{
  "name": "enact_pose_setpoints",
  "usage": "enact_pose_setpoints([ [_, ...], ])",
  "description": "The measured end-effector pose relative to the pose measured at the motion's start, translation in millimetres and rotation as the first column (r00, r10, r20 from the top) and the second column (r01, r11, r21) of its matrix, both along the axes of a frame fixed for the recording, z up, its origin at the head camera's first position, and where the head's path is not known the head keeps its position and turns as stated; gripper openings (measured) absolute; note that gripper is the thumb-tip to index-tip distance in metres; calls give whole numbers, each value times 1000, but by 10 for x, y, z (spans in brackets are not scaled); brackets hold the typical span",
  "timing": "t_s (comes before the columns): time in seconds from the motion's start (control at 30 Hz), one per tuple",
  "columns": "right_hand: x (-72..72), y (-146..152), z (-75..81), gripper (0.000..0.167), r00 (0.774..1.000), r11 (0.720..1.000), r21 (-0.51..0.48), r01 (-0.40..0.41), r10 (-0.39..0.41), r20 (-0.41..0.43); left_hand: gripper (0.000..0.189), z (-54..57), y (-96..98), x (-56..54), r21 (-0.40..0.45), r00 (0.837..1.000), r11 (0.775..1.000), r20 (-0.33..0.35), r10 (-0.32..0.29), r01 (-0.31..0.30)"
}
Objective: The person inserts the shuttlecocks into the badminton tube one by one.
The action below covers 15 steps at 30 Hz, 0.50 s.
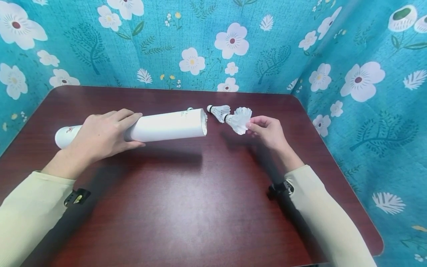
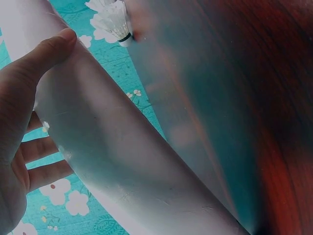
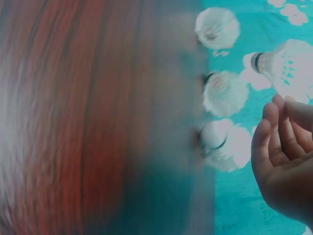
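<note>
My left hand (image 1: 103,133) grips a long white shuttlecock tube (image 1: 166,126) round its middle, thumb on the near side. The tube lies sideways over the table, its open end facing right. In the left wrist view the tube (image 2: 117,132) runs diagonally past my thumb. My right hand (image 1: 268,131) pinches a white feather shuttlecock (image 1: 242,119) by its skirt rim, the black-banded cork pointing left towards the tube's opening. Another shuttlecock (image 1: 220,111) lies behind it. The right wrist view shows the pinched shuttlecock (image 3: 291,68) above my fingers (image 3: 264,134).
Several shuttlecocks stand or lie towards the table's far edge in the right wrist view, one of them a shuttlecock (image 3: 226,93) skirt-on. The dark red-brown table (image 1: 186,207) meets a teal floral curtain (image 1: 200,40) at the back and right.
</note>
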State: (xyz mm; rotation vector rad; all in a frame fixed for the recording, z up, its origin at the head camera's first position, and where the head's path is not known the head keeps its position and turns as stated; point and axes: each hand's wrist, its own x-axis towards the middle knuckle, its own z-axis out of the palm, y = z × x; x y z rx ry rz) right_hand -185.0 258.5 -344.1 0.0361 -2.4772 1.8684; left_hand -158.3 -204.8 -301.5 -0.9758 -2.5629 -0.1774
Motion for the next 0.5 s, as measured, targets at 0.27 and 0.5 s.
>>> enact_pose_setpoints([
  [0.27, 107, -88, 160, 15, 995, 981, -166, -100, 95, -37, 85, 3, 24, 6, -1, 1000, 1000, 5, 2, -2],
  [0.5, 201, -200, 278, 16, 982, 946, -267, -185, 189, -9, 85, 0, 40, 4, -3, 1000, 1000, -7, -9, 9],
])
